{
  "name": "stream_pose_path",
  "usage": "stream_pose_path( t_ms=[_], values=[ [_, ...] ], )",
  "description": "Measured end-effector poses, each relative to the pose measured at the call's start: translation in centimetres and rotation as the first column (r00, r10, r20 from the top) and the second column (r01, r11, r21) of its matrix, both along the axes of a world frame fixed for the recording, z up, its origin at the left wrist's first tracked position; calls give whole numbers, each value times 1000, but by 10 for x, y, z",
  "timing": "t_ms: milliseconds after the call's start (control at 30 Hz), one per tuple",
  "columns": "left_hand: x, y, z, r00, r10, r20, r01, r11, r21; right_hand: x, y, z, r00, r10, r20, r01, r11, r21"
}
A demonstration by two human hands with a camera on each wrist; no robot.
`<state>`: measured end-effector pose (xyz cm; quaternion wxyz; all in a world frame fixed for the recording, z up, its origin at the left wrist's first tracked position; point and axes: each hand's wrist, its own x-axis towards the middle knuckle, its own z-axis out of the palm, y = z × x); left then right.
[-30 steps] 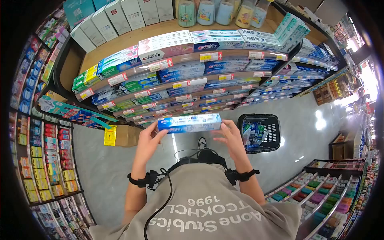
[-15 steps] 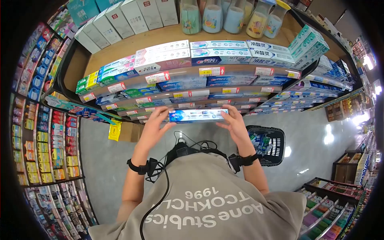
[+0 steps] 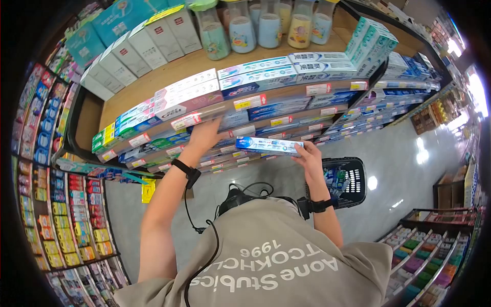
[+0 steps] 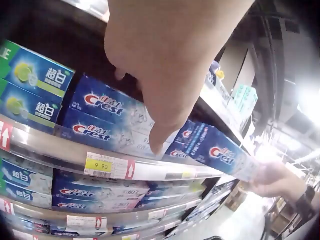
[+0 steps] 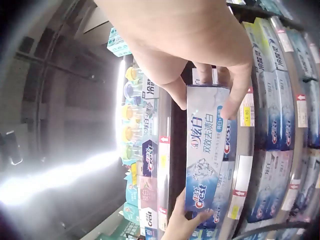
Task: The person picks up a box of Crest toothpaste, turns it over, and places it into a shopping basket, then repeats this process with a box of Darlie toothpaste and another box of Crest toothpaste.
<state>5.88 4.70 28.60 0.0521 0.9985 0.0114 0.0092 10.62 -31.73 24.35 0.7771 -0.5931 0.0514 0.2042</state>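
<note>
A long blue-and-white Crest toothpaste box (image 3: 268, 145) is held by its right end in my right hand (image 3: 310, 157), out in front of the shelves. The right wrist view shows the thumb and fingers gripping the end of this box (image 5: 206, 145). My left hand (image 3: 205, 135) reaches into the shelf row below the top. In the left wrist view, the left hand (image 4: 165, 65) is over stacked Crest boxes (image 4: 100, 117), with its thumb pointing down across their fronts. Its other fingers are mostly hidden.
Toothpaste boxes (image 3: 189, 94) line the top shelf, with glass bottles (image 3: 243, 33) and white cartons (image 3: 148, 46) behind. Price tags (image 3: 250, 101) run along the shelf edges. A black basket (image 3: 355, 179) with packages stands on the floor at right. Racks of goods (image 3: 69, 215) flank the aisle.
My left hand has let go of the toothpaste box and moved up and forward to the shelf. The right hand keeps the box, now tilted slightly. The view has shifted.
</note>
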Motion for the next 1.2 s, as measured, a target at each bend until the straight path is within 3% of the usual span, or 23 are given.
stream_pose_path(
  t_ms=[33, 67, 167, 267, 400, 467, 500, 567, 633, 667, 733, 1033, 1200],
  values=[
    [9, 7, -6, 999, 24, -20, -25, 998, -54, -1, -5, 1, 1000, -14, 13, 14, 1000, -16],
    [15, 14, -15, 990, -27, 141, 25, 1000, 18, -2, -11, 2, 1000, -29, 7, 29, 999, -17],
    [33, 36, -14, 947, 93, -307, -199, 922, -333, -7, -16, -3, 999, -36, -23, 36, 999, -13],
    [35, 42, -6, 764, 67, -642, -485, 715, -503, -9, -25, -8, 998, -32, -50, 31, 999, -29],
    [34, 51, -20, 780, 40, -625, -492, 655, -573, -12, -27, -11, 997, -32, -75, 31, 999, -25],
    [29, 41, 7, 758, 31, -652, -507, 656, -559, -11, -22, -11, 996, -38, -84, 36, 999, -24],
    [33, 53, -10, 774, 64, -630, -495, 681, -539, -10, -19, -10, 995, -44, -86, 42, 999, -24],
    [43, 106, -85, 808, 128, -575, -470, 728, -499, -6, -14, -11, 996, -40, -78, 38, 999, -26],
    [48, 101, -79, 859, 182, -479, -447, 724, -526, -2, -8, -15, 998, -19, -58, 17, 999, -30],
    [41, 69, -36, 886, 209, -414, -432, 697, -573, -3, -4, -15, 998, -12, -55, 11, 1000, -18],
    [38, 58, -24, 907, 249, -340, -412, 695, -590, -1, 1, -12, 999, 11, -45, -11, 1000, -4],
    [29, 100, -64, 940, 255, -227, -339, 628, -700, -4, 8, -17, 997, 27, -70, -27, 1000, 2],
    [32, 144, -106, 964, 148, -220, -265, 504, -822, -5, 4, -22, 996, 13, -85, -13, 1000, -1]
  ],
)
